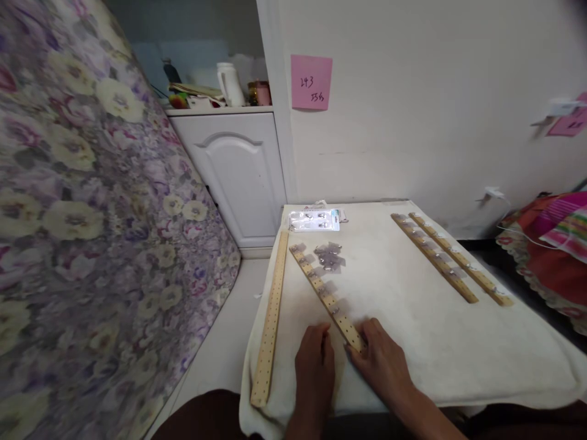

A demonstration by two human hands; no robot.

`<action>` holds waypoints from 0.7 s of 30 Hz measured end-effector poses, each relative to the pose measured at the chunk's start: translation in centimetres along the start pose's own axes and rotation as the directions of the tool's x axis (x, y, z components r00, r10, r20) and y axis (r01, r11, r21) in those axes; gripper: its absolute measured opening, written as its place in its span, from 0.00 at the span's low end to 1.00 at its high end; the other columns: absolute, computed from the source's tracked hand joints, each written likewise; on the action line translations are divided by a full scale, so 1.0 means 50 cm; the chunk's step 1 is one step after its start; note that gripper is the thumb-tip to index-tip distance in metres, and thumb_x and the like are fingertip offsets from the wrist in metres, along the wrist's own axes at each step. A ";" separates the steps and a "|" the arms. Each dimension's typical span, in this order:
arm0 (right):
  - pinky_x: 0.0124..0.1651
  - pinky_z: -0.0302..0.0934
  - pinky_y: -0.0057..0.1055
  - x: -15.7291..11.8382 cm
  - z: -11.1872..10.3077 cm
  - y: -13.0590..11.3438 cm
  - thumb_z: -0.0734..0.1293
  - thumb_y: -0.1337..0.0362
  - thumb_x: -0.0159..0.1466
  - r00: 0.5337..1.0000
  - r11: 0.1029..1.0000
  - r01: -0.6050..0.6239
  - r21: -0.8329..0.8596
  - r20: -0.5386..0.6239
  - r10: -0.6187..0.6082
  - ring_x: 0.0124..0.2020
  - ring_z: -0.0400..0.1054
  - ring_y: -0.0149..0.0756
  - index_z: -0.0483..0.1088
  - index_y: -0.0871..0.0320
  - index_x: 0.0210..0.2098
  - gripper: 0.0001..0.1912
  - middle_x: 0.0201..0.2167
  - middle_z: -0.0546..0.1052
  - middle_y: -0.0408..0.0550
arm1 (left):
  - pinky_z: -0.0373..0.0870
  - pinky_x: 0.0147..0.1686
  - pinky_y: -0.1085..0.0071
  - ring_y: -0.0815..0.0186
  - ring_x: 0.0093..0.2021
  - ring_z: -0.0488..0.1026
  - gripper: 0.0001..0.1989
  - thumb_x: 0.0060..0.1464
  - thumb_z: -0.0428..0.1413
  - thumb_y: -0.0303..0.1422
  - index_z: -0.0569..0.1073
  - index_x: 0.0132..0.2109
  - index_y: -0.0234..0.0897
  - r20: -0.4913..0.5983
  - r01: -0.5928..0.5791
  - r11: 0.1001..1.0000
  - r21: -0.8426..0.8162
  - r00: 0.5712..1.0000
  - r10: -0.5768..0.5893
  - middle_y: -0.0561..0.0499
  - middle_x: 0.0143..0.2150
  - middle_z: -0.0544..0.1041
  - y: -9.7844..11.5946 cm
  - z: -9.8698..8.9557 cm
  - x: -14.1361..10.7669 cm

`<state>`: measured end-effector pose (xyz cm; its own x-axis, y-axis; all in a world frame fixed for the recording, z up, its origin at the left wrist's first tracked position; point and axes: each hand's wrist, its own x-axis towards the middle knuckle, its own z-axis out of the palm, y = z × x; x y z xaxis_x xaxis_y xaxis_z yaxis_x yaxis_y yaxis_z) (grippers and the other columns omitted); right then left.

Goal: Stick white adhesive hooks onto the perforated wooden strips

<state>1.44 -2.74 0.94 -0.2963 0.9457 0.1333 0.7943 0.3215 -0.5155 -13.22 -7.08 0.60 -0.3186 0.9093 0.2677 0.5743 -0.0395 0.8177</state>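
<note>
A wooden strip with rows of holes (328, 299) lies slantwise on the cloth-covered table. Several small metal clips with clear plastic tabs (324, 288) sit along its far part. My right hand (380, 360) grips its near end between thumb and fingers. Just left of that end, my left hand (315, 354) is closed with curled fingers; whatever it may hold is hidden. Beyond the strip is a loose heap of the same clips (329, 256). A bare wooden strip with holes (270, 330) lies along the table's left edge.
Two more strips bearing clips (433, 256) lie at the right of the table (426, 354). A clear blister pack (314, 220) rests at the back left. Behind stand a wall and white cabinet (238, 177); a flowered curtain (101, 214) hangs at left.
</note>
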 end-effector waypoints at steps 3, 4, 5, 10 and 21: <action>0.33 0.60 0.32 -0.004 -0.007 0.004 0.66 0.58 0.58 1.000 0.997 0.004 0.075 0.027 -0.006 0.36 0.69 0.40 0.63 0.54 0.36 0.10 0.36 0.71 0.46 | 0.70 0.41 0.67 0.65 0.39 0.73 0.11 0.59 0.46 0.29 0.71 0.44 0.38 -0.007 0.009 1.000 0.013 1.000 -0.008 0.49 0.38 0.74 -0.004 -0.002 0.005; 0.34 0.61 0.32 -0.004 -0.010 0.008 0.66 0.57 0.58 0.999 0.993 0.009 0.120 0.036 -0.013 0.36 0.69 0.40 0.64 0.54 0.38 0.11 0.36 0.71 0.46 | 0.70 0.40 0.67 0.65 0.39 0.73 0.11 0.59 0.46 0.30 0.71 0.44 0.39 -0.008 0.009 1.000 0.020 1.000 -0.009 0.50 0.38 0.74 -0.006 -0.002 0.006; 0.35 0.61 0.32 -0.002 -0.014 0.013 0.65 0.57 0.59 0.999 0.985 0.011 0.174 0.043 -0.019 0.35 0.69 0.39 0.64 0.54 0.40 0.12 0.36 0.71 0.46 | 0.70 0.40 0.67 0.65 0.39 0.73 0.11 0.59 0.46 0.30 0.71 0.44 0.39 -0.010 0.009 1.000 0.028 1.000 -0.009 0.50 0.38 0.74 -0.008 -0.003 0.007; 0.33 0.61 0.30 0.062 -0.029 0.062 0.59 0.59 0.64 0.998 0.927 0.053 0.370 0.022 -0.066 0.29 0.67 0.35 0.66 0.56 0.38 0.08 0.27 0.70 0.43 | 0.70 0.39 0.68 0.64 0.38 0.73 0.11 0.59 0.46 0.30 0.72 0.44 0.39 -0.006 0.025 0.996 0.080 1.000 -0.025 0.50 0.38 0.75 -0.014 -0.002 0.014; 0.38 0.60 0.32 0.370 0.038 0.098 0.65 0.62 0.58 0.996 0.951 0.078 0.299 -0.073 -0.059 0.33 0.66 0.35 0.70 0.56 0.45 0.15 0.37 0.69 0.47 | 0.71 0.38 0.71 0.65 0.38 0.74 0.11 0.59 0.47 0.35 0.73 0.42 0.41 -0.009 0.134 0.984 0.114 0.991 -0.134 0.51 0.37 0.77 -0.010 0.003 0.029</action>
<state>-1.17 16.24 -0.75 -0.3026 0.9262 0.2250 0.5739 0.3656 -0.7328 -13.82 -5.69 0.50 -0.3994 0.9026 0.1607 0.6090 0.1302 0.7824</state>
